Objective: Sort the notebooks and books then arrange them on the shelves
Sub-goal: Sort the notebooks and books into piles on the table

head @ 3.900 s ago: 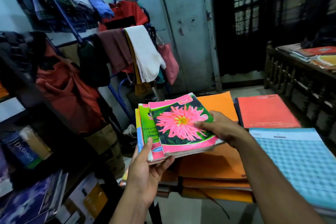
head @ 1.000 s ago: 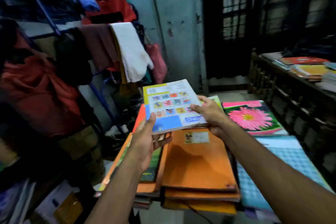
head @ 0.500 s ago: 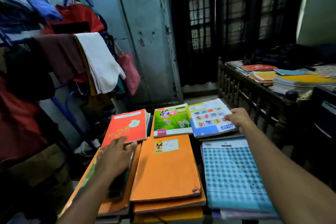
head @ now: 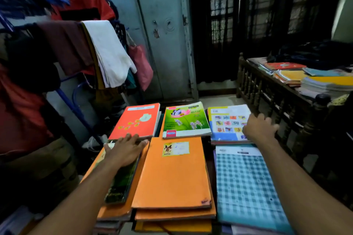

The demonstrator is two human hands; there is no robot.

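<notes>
Pressing flat on the left-hand pile, the left hand (head: pixel 125 150) lies palm-down with fingers straight and spread, gripping nothing; its fingertips reach the near edge of the red-orange notebook (head: pixel 137 121), a glossy rectangle with a pale label strip along its top. Under that palm sits a dark green glossy book (head: pixel 122 183) on top of orange covers. Over on the right, the right hand (head: pixel 259 129) rests on the blue-and-white picture book (head: pixel 227 124), fingers loosely extended and fanned past its right edge, nothing pinched. That cover is shiny, printed with a grid of small coloured squares. Between those two lies the green flower-print book (head: pixel 186 120), smooth and slightly bowed, its white page block showing at the near edge. Closer in, centre, a stack of plain orange notebooks (head: pixel 172 175), matte, corners scuffed, with a small rectangular sticker near the top. Beside it on the right, the teal checked notebook (head: pixel 246 183) with a woven-looking gingham pattern. All six piles lie flat, edges nearly touching. Cloth hangs in soft folds on the clothes rack (head: pixel 76 47) at left; a carved wooden bench (head: pixel 267 89) at right carries more stacked books (head: pixel 305 80).
</notes>
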